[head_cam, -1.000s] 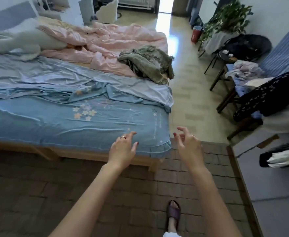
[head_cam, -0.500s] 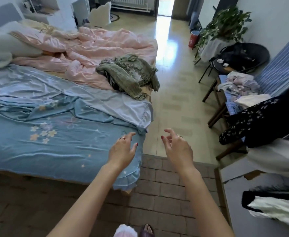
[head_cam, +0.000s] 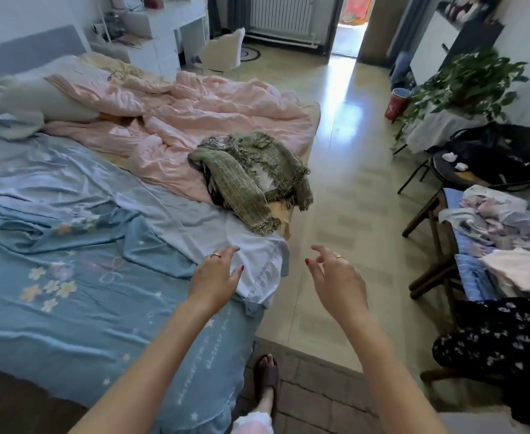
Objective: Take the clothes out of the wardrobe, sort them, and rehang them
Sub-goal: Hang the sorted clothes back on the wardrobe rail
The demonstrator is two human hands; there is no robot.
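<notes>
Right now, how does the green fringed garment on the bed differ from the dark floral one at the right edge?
The green fringed garment is a coarse, plain olive knit; the dark floral garment is black with small pale flowers. The green one lies crumpled on the bed; the floral one sits off the bed, partly cut off. Neither hand touches either.

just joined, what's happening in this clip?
A person stands at the foot corner of a bed, both hands out in front and holding nothing. The left hand hovers over the pale blue sheet; the right hand is over the floor. A green fringed knit garment lies heaped on the bed ahead. More clothes are piled on a chair to the right.
</notes>
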